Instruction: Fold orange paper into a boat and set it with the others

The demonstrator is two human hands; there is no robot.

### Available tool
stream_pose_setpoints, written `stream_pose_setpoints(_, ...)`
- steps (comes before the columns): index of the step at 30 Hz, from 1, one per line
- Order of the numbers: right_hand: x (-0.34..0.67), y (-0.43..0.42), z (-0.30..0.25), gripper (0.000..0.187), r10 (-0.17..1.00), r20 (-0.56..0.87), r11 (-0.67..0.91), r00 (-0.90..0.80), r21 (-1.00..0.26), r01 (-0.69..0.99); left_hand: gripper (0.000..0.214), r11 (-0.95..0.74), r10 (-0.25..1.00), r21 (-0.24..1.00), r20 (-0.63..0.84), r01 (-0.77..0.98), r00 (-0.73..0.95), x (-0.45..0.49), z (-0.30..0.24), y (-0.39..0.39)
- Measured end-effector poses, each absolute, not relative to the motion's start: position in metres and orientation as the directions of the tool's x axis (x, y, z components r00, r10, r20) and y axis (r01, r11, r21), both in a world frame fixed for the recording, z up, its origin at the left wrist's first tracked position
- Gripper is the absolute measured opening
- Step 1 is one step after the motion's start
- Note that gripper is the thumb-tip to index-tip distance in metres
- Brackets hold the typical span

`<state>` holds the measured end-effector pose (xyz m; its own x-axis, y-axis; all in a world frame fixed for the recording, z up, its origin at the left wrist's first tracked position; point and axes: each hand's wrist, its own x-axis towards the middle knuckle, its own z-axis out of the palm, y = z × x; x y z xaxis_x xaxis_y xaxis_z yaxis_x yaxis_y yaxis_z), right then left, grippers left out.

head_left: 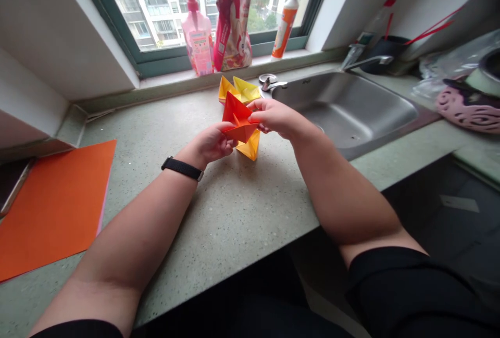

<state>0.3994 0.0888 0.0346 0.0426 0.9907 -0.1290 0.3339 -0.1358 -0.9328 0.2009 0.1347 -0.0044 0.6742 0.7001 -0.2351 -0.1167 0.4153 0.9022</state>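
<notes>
Two bare hands work on one red folded paper (242, 134), held over the pale speckled counter (234, 244) between the window (156, 4) and the person's body. The left hand (216, 141) pinches its lower left side, thumb uppermost, and the right hand (275, 116) grips its right side; the two hands are apart, with the paper between them. Three pieces of folded paper in other shades show around it: one orange (226, 88) and one yellow (247, 89) at its far side, and one golden (250, 148) at its near side. Whether these three are joined, or touch the red one, I cannot tell. One black band (183, 168) circles the left wrist. To the left lies one large orange sheet (54, 208), with a thin pink edge showing along its right side. On the sill (160, 80) stand two bottles, one pink with a pump (198, 41) and one orange and white (285, 25), with one red bag (233, 28) between them. To the right are one metal sink (390, 103) and one dark pot (385, 51) near its far corner.
</notes>
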Motion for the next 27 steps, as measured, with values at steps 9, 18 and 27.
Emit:
stream_pose_setpoints(9,0.404,0.087,0.037,0.025,0.976,-0.214,-0.205,0.029,-0.872,0.444,0.028,0.554,0.666,0.832,-0.446,0.004,0.598,0.209,0.001,0.124)
stream_pose_setpoints(18,0.409,0.09,0.032,0.023,0.973,-0.231,-0.199,0.015,-0.803,0.561,0.017,0.454,0.716,0.884,-0.438,0.114,0.543,0.213,-0.01,0.129)
stream_pose_setpoints(27,0.409,0.09,0.033,0.018,0.97,-0.242,-0.2,0.023,-0.741,0.641,0.015,0.413,0.732,0.9,-0.42,0.141,0.537,0.212,-0.011,0.129)
